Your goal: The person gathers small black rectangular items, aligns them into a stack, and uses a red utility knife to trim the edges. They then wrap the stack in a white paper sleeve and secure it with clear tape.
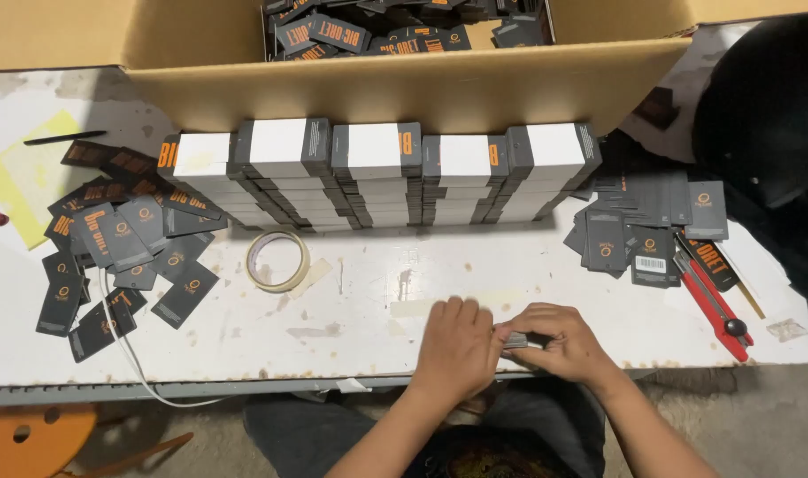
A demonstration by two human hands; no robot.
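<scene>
Low in the middle of the frame, the left hand [457,347] and right hand [559,341] press together on a small stack of dark cards [515,340] at the white table's [360,327] near edge. A tape roll [278,261] lies up and left. Banded card stacks [377,173] line up above, before a cardboard box [404,84].

Between the fingers [508,329] of both hands, only a grey sliver of a small stack of tags [515,340] shows; the rest is covered. Far beyond the fingers, the cardboard box [404,84] is cut off by the top edge. To their right, a black bag [767,133] runs off the frame.
</scene>
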